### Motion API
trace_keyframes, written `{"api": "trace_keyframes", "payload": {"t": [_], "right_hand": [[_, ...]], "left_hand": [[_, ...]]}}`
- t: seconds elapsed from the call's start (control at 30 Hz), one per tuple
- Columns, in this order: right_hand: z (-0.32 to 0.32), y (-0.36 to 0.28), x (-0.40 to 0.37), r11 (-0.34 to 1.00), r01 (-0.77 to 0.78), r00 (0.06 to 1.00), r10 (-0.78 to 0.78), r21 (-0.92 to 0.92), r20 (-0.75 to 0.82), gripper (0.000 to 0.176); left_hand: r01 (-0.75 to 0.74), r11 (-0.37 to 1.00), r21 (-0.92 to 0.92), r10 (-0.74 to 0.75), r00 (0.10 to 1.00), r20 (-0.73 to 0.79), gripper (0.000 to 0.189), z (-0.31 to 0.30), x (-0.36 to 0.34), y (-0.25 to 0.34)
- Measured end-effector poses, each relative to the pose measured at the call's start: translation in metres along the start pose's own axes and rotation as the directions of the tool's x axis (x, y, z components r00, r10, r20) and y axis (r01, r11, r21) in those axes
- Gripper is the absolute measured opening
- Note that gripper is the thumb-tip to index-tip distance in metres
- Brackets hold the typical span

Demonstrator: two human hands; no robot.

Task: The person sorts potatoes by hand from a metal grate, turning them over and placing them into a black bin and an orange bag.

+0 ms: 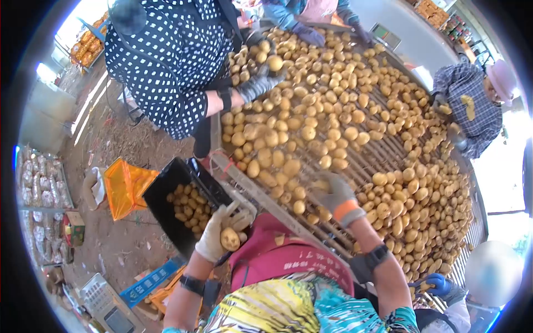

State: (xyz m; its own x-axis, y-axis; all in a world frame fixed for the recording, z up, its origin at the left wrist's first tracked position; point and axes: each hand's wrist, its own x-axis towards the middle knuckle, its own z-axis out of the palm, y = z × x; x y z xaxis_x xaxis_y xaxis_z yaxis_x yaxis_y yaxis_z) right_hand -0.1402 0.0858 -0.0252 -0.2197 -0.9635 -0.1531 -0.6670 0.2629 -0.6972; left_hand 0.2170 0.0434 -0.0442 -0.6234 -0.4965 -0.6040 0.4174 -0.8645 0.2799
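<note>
My left hand (219, 232), in a pale work glove, is closed around a potato (230, 239) beside the black crate (169, 222). More potatoes (190, 210) lie inside that crate. Over the slatted sorting table (375, 161), my right hand (335, 195) wears a grey glove with an orange cuff. It reaches in among the loose potatoes (294, 166); its fingertips are blurred against them, so I cannot make out whether it grips one. Several layers of potatoes (416, 211) cover the table to the right of my right hand.
A metal rail (239, 177) edges the table nearest me. Co-workers stand around it: a dotted sleeve (183, 105), a plaid shirt (472, 105), a blue glove (438, 284). An orange bag (125, 186), a scale (108, 305) and stacked packs (41, 188) are at left.
</note>
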Motion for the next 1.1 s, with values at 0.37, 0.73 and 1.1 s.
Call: {"api": "trace_keyframes", "payload": {"t": [0.37, 0.73, 1.1], "right_hand": [[-0.011, 0.011, -0.097, 0.187, -0.447, 0.837, 0.433, 0.875, 0.334, 0.06], [0.001, -0.136, -0.065, 0.971, 0.022, 0.94, -0.101, 0.238, 0.325, 0.057], [0.032, -0.093, -0.091, 0.958, 0.041, 0.992, -0.073, 0.283, 0.101, 0.033]], "left_hand": [[0.165, 0.979, 0.121, -0.181, 0.974, 0.139, 0.092, 0.004, 0.013, 0.027], [0.258, 0.943, 0.212, -0.301, 0.932, 0.202, 0.091, 0.081, 0.045, -0.014], [0.254, 0.888, 0.382, -0.287, 0.957, 0.03, 0.098, 0.122, 0.035, -0.052]]}}
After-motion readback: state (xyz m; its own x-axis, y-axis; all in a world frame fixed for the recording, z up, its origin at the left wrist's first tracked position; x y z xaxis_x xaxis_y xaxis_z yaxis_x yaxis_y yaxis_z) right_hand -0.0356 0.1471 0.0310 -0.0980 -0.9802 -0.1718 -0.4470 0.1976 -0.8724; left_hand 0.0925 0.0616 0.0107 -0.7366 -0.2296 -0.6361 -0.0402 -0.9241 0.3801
